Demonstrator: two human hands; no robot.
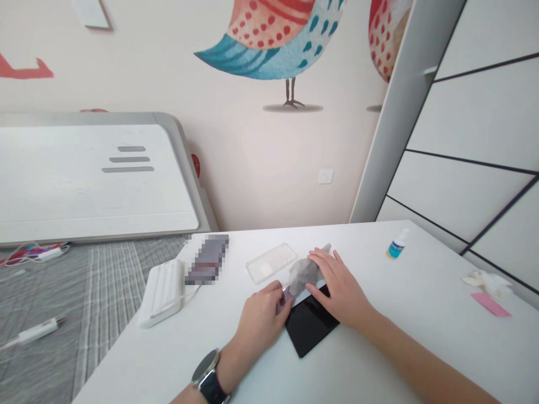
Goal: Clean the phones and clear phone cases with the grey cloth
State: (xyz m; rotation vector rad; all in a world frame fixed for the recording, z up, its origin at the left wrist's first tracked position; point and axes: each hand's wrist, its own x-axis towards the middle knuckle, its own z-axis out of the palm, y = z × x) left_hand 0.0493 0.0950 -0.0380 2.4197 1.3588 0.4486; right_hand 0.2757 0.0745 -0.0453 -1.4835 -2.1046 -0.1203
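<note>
Bent around a small item with a shiny purplish edge, the fingers of my left hand (265, 308) are pinched closed; most of that item is hidden. A crumpled grey cloth (302, 275) covers its far part. My right hand (339, 283) lies over the cloth, fingers along its far side and thumb at the near side. Under and in front of both hands is a flat, glossy black panel (310, 328) on the white table. A clear phone case (272, 262) rests just beyond my left hand.
A white power strip (162, 292) and a pixelated, phone-shaped object (208, 259) are at the left. On the right stand a small spray bottle (396, 244), a crumpled white tissue (488, 283) and a pink slip (490, 304). The table (421, 336) meets a wall behind.
</note>
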